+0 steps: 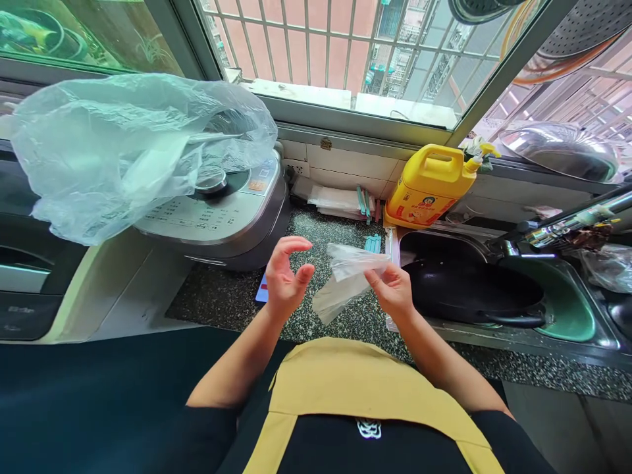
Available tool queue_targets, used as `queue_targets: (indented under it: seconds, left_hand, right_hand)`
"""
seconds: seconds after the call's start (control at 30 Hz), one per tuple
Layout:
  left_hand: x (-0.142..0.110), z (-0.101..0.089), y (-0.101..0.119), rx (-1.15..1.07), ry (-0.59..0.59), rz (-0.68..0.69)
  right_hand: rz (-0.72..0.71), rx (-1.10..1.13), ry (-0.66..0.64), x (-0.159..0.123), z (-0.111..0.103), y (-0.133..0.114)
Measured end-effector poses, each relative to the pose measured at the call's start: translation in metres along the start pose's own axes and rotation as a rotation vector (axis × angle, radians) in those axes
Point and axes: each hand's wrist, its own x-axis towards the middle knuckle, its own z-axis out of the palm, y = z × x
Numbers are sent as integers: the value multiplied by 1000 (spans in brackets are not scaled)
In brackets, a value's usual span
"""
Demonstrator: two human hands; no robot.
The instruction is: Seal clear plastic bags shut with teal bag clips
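Between thumb and fingers, my right hand [392, 286] pinches a clear plastic bag [340, 283], which hangs out to the left over the speckled countertop [306, 322]. My left hand [287, 273] is raised beside the bag, fingers curved and apart from the thumb, holding nothing. A gap separates it from the bag. Behind the bag lie light blue clips [373, 243] on the counter. Partly hidden by my left hand is a phone-like blue and dark object [262, 289].
A rice cooker [232, 217] stands at left under a large clear plastic bag [123, 145]. Packs of folded bags [336, 201] lie by the wall. A yellow jug [427, 187] with a pump stands beside the sink [607, 329], where a black wok [469, 293] rests.
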Motion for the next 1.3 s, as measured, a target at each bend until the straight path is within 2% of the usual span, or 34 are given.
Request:
queue_targets:
  seconds: [0.17,0.3,0.4,0.47,0.57,0.63,0.7,0.77,0.87,1.2,1.3]
  left_hand:
    - [-21,7,-8,-66,-169,-125]
    - [-17,19,-4,-215,-266,-185]
    - [-10,25,0,-273,-242,-225]
    - [-7,28,2,-238,-183,-231]
    - [-5,29,6,-153,-175,-162]
    - [-3,30,9,-110,-198,-77]
    - [-2,31,12,-81,-216,-2]
    - [-1,32,13,-65,-229,37]
    - [-1,32,15,-67,-222,49]
    - [0,37,20,-75,-196,118]
    - [-1,36,17,-125,-224,58]
  right_hand:
    - [85,134,30,-5,-1,6]
    - [125,117,-3,-9,0,8]
    - [100,65,-52,-10,-5,9]
    - [-19,-6,4,-8,-10,5]
    - [-358,-189,152,0,-21,-11]
    - [-525,-360,149,8,-27,-26]
    - [-572,-507,74,16,-31,-41]
    - [-559,-555,-17,23,-32,-52]
    - [-484,-480,-122,27,-32,-60]
    - [-167,-312,-260,32,-29,-55]
    - [-82,-276,-349,38,-30,-56]
